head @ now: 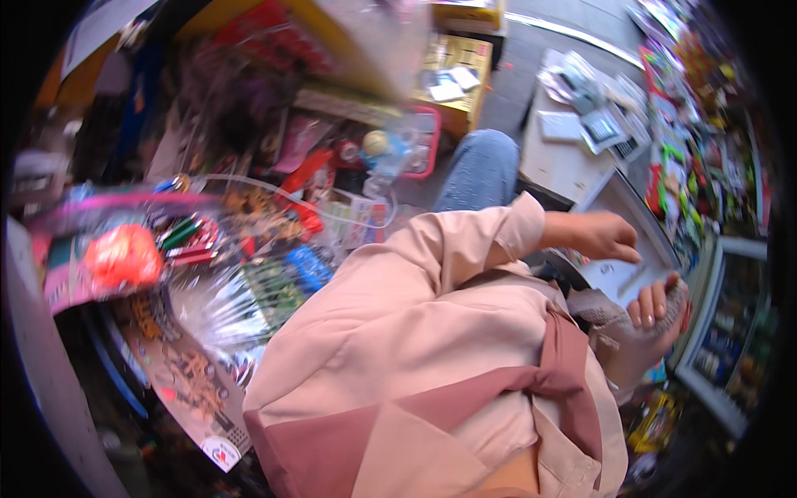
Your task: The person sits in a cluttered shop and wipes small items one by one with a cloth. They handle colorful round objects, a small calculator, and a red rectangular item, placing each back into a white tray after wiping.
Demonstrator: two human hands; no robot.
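Note:
My left hand reaches out of a rolled pale-pink sleeve with its fingers curled in. It hovers over an open shallow white box; whether it pinches something small is hidden. Lower right, my right hand has its fingers bent over a grey textured cloth. Inside the white box are a small dark mark and a blurred greyish strip. Just beyond it, a white board bears a flat white box, clear plastic packets and a dark-faced packaged item.
Packaged goods crowd the right side, with a glass-fronted case below. On the left are an orange plastic bag, clear-wrapped packs, a white cable and a pink-rimmed basket. A yellow carton stands beyond my denim-covered knee.

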